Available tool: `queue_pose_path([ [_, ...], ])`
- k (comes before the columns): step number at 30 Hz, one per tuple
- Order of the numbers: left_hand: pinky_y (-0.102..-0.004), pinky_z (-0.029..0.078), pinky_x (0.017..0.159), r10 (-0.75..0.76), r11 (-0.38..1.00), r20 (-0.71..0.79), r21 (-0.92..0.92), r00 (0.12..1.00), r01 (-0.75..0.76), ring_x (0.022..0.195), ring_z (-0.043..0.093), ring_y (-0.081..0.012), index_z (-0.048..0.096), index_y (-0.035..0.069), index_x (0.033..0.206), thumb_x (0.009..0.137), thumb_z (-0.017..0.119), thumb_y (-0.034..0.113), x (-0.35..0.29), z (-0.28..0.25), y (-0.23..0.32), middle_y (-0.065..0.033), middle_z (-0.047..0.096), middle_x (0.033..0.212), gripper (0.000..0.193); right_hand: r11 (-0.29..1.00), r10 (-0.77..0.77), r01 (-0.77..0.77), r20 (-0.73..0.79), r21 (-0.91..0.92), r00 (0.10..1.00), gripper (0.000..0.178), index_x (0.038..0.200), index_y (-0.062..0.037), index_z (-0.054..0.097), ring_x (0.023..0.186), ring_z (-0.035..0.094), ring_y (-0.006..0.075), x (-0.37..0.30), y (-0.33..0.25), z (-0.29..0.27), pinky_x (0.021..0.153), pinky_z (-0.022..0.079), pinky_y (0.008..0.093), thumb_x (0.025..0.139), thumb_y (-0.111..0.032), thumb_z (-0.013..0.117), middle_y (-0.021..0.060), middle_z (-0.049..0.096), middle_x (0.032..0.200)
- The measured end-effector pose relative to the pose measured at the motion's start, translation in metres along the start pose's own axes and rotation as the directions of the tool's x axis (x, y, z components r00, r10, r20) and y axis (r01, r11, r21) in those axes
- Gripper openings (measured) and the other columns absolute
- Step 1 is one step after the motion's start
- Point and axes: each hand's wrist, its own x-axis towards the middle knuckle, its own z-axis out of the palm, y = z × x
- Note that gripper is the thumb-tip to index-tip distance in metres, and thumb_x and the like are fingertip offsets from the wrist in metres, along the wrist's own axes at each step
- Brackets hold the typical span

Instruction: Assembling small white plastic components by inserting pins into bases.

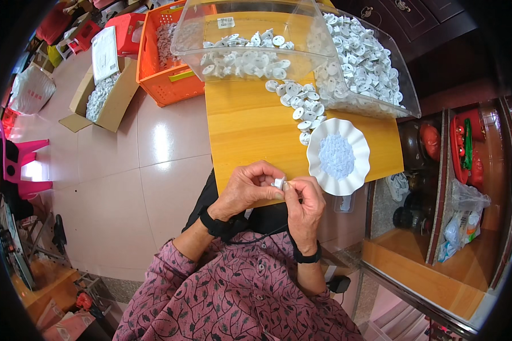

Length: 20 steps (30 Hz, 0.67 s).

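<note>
Over the near edge of the wooden table, my left hand (246,184) pinches a small white plastic part (279,183) between thumb and fingers. My right hand (305,207) meets it from the right, its thumb and forefinger closed at the part's edge. Whether a tinier piece sits between those right fingertips is hidden. Just beyond my right hand stands a white scalloped plate (357,181) with a heap of tiny pale bluish pieces (337,156) in it. Farther back, loose white round plastic parts (306,108) lie in a trail on the table (239,128).
At the table's back stand a clear bin (250,74) with some white parts and another clear bin (370,62) piled full of them. An orange crate (170,88) and an open cardboard box (122,94) are at the left. Wooden shelves (415,244) flank the right side.
</note>
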Motion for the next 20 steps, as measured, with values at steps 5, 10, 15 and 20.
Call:
queue_pose_path([
  [5,-0.0222,0.054,0.08,-0.009,1.0,-0.015,-0.004,1.0,0.009,0.086,0.064,-0.0075,0.066,-0.001,0.109,0.08,0.08,0.002,0.0,0.0,0.001,-0.0025,0.069,0.094,0.032,1.0,-0.003,0.003,0.001,0.007,1.0,0.005,0.09,0.0016,0.061,0.073,0.061,0.0185,-0.002,0.003,0.001,0.064,0.049,0.0291,0.089,-0.001,0.066,0.0102,0.062,0.087],
  [10,-0.0241,0.055,0.082,-0.023,0.999,-0.013,-0.036,1.0,0.022,0.088,0.067,-0.0103,0.065,-0.002,0.11,0.081,0.079,0.001,0.0,0.002,0.005,-0.0058,0.07,0.097,0.032,0.996,0.058,-0.057,-0.011,0.073,0.998,0.005,0.093,0.0022,0.062,0.077,0.063,0.0191,-0.006,0.011,0.004,0.068,0.05,0.0295,0.093,-0.003,0.064,0.0105,0.064,0.088],
  [15,-0.0258,0.056,0.083,-0.026,0.993,0.007,-0.114,1.0,0.027,0.089,0.068,-0.0123,0.064,-0.003,0.113,0.085,0.075,0.0,0.0,0.0,0.001,-0.0075,0.07,0.099,0.03,0.983,0.119,-0.115,-0.02,0.14,0.993,0.005,0.094,0.0021,0.063,0.075,0.062,0.0146,-0.005,0.004,0.005,0.066,0.05,0.0275,0.094,-0.003,0.064,0.0089,0.064,0.088],
  [20,-0.0266,0.056,0.086,-0.035,0.992,0.011,-0.124,0.999,0.036,0.091,0.068,-0.013,0.063,-0.003,0.114,0.086,0.073,-0.001,-0.002,0.0,0.001,-0.0078,0.07,0.101,0.03,0.986,0.11,-0.106,-0.028,0.127,0.994,0.008,0.096,0.0018,0.063,0.078,0.056,0.0067,-0.006,0.004,0.006,0.069,0.047,0.0218,0.097,-0.006,0.063,0.0024,0.063,0.086],
])
